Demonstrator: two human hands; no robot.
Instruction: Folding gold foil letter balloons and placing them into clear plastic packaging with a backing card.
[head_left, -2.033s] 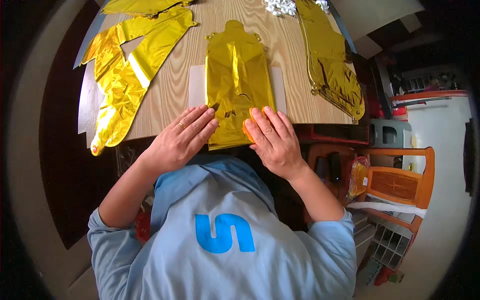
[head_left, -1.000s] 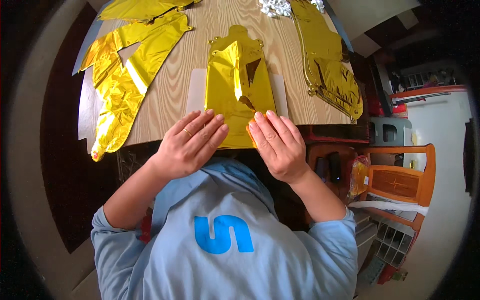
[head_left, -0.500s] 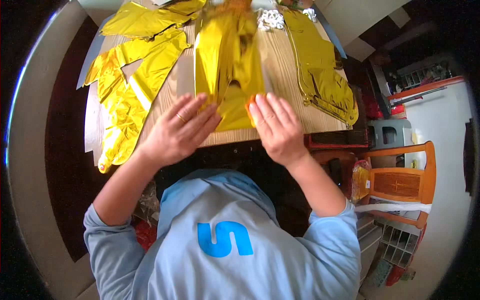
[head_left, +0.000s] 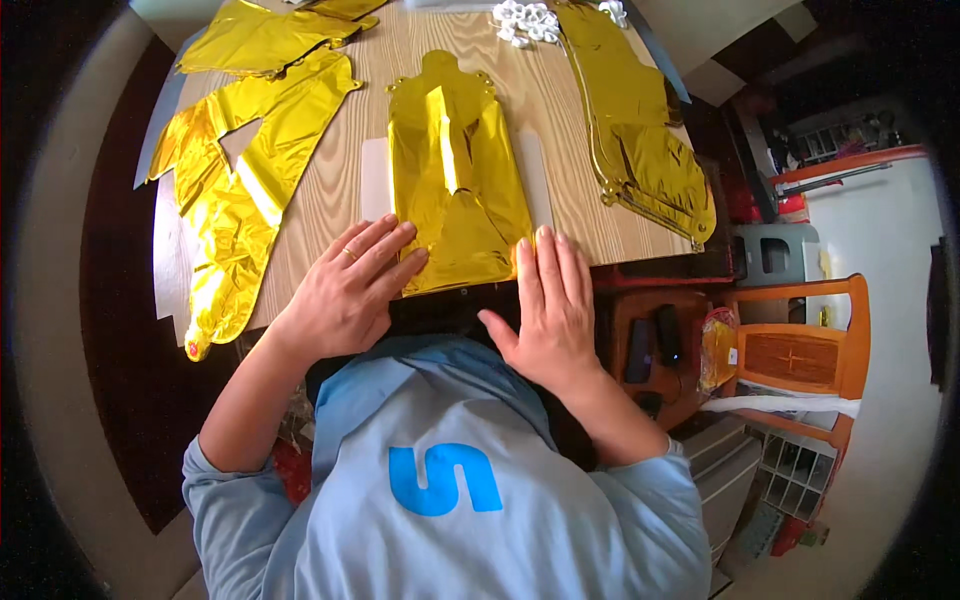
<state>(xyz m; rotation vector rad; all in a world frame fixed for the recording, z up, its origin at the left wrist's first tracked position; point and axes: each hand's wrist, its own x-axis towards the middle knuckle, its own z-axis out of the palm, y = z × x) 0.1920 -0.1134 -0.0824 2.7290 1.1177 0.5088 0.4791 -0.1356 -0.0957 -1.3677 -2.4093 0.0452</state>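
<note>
A folded gold foil balloon (head_left: 470,220) lies flat on the wooden table in front of me, its rounded tab pointing away. Under it, a pale flat board (head_left: 376,180) shows along both sides. My left hand (head_left: 350,290) rests with its fingers stretched over the foil's near left corner. At the near right corner lies my right hand (head_left: 548,315), fingers straight and thumb spread out, touching the foil's edge. A small orange patch shows beside its fingertips; what it is I cannot tell. Neither hand grips anything.
Crumpled gold foil balloons (head_left: 245,190) lie on the left, one hanging over the table's near edge. More flat gold foil (head_left: 640,120) lies at the right. White ring-like pieces (head_left: 525,22) sit at the back. A wooden chair (head_left: 800,350) stands to the right.
The balloon's far end was blurred and stretched toward the table's back; now it lies still and shorter. Both hands have come slightly nearer to me, and my right thumb has spread.
</note>
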